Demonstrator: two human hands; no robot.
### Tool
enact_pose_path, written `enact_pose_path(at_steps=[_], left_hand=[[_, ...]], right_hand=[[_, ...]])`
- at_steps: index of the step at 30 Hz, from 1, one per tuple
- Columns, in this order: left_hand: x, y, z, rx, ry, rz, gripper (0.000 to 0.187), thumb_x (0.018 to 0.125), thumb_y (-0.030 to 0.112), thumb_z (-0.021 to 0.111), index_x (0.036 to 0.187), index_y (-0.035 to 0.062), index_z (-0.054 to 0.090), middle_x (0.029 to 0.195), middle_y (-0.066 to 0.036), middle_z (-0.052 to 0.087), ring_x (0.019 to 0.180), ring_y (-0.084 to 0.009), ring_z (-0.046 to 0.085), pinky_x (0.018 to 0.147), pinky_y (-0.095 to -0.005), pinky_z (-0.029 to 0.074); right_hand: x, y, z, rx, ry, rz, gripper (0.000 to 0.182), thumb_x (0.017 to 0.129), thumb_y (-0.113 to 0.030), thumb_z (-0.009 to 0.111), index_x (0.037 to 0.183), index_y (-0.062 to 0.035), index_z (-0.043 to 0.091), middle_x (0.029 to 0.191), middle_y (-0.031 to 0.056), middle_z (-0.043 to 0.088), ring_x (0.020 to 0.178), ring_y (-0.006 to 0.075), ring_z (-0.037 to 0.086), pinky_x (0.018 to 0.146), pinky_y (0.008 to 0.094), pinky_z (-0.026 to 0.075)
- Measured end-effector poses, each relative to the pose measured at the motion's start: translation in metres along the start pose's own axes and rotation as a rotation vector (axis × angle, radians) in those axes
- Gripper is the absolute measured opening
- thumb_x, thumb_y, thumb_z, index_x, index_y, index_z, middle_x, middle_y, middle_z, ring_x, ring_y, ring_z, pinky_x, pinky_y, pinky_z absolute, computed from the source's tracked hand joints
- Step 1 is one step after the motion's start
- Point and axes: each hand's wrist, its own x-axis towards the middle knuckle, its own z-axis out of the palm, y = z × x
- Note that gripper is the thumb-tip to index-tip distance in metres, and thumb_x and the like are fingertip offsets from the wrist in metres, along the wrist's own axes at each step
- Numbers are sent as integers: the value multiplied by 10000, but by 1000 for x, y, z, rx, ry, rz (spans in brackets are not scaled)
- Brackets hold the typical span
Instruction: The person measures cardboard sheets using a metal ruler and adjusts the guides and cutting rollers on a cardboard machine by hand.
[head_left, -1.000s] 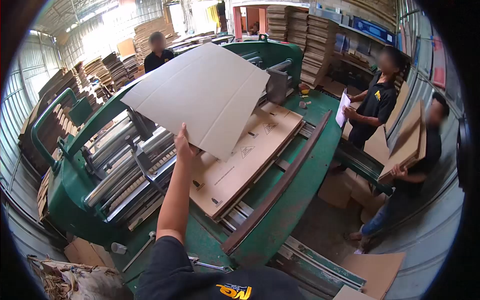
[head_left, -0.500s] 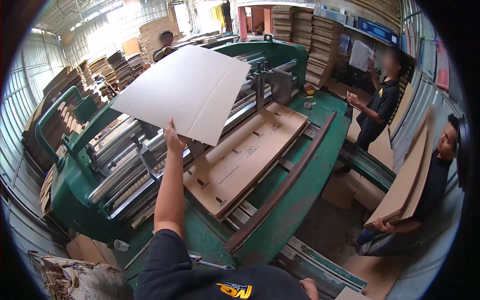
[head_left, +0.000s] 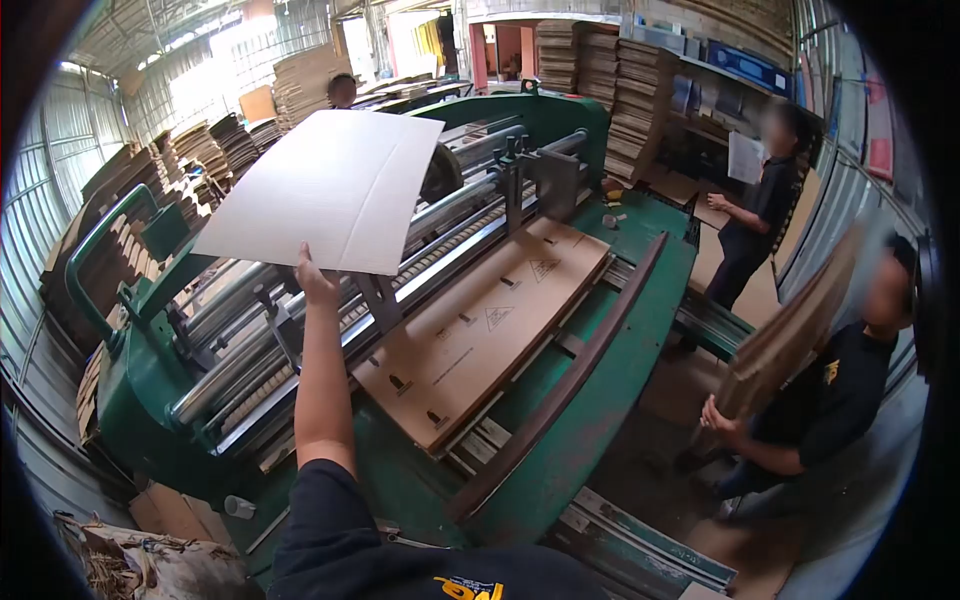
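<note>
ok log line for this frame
left hand: holds cardboard sheet raised over rollers | right hand: not in view | printed stack on feed table

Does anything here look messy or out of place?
Mostly orderly. The printed stack lies square on the green machine. Only torn cardboard scraps pile at its lower-left corner. The left hand holds a blank sheet aloft.

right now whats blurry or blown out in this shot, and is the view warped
Head view: strong fisheye, with a black vignette and bent straight edges; the daylight opening at the upper left is blown out; the co-worker's cardboard stack at right is motion-blurred; the left hand and the pale sheet it holds up are fairly sharp, as are the printed boards on the green machine.
</note>
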Motion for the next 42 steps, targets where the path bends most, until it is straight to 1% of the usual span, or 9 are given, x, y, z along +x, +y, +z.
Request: enact_pose_path(at_steps=[1, 3, 6, 22, 27, 31, 35, 39, 42], left_hand=[[2, 0, 2, -7, 6, 4, 383, 993, 201, 363, 1315, 2, 424, 1255, -138, 542, 1156, -288, 542, 982, -430, 474], [8, -1, 6, -13, 10, 5, 386, 997, 203, 352, 1320, 4, 422, 1269, -136, 537, 1178, -289, 528, 997, -427, 465], [22, 0, 18, -42, 96, 19, 381, 998, 193, 342, 1323, 8, 417, 1266, -135, 536, 1172, -292, 532, 1003, -433, 462], [105, 5, 27, 20, 124, -49, 401, 992, 248, 394, 1320, 17, 397, 1251, -167, 529, 1150, -334, 543, 961, -487, 496], [32, 37, 62, 200, -77, -131, 437, 998, 306, 390, 1316, 10, 425, 1297, -200, 508, 1192, -338, 515, 998, -482, 458], [-11, 66, 34, 325, -335, -137, 466, 1004, 318, 381, 1349, 9, 425, 1312, -212, 508, 1195, -331, 517, 1026, -443, 422], [-94, 96, 11, 385, -371, -17, 490, 986, 324, 428, 1356, 3, 433, 1219, -184, 578, 1139, -286, 561, 1008, -397, 442], [-192, 93, -4, 414, 56, 105, 445, 983, 340, 449, 1249, -4, 542, 976, -117, 660, 878, -184, 625, 818, -285, 518], [-268, 95, -25, 415, 365, 225, 374, 986, 333, 440, 1067, 19, 624, 736, -20, 586, 629, -96, 511, 586, -234, 444]], right_hand=[[-14, 5, 9, -296, 235, -368, 280, 919, -319, 558, 707, -138, 532, 547, -8, 421, 461, 128, 379, 412, 298, 280], [-21, -4, 12, -594, 469, -730, 281, 922, -314, 549, 708, -132, 537, 546, -10, 423, 461, 124, 383, 407, 294, 281], [6, -33, -14, 439, -299, 233, 294, 927, -314, 532, 707, -120, 556, 539, -14, 434, 446, 120, 384, 396, 304, 298], [24, -55, -10, 341, -118, 188, 257, 884, -236, 565, 723, -42, 612, 516, 58, 500, 381, 134, 420, 345, 302, 318], [6, -62, -15, 340, -151, 195, 253, 888, -237, 580, 723, -48, 613, 535, 45, 509, 407, 135, 428, 373, 298, 328], [-11, -76, -20, 367, -173, 212, 250, 891, -238, 592, 723, -54, 614, 549, 34, 515, 427, 135, 434, 396, 296, 336], [-16, -99, -38, 380, -200, 229, 248, 893, -239, 604, 723, -59, 615, 564, 23, 522, 448, 135, 440, 418, 293, 343], [-25, -140, -86, 294, -238, 218, 246, 896, -239, 616, 723, -65, 615, 579, 12, 529, 469, 136, 446, 441, 290, 351], [-32, -163, -104, -63, -241, 68, 251, 896, -258, 624, 746, -56, 636, 593, 4, 531, 482, 133, 451, 452, 294, 360]])
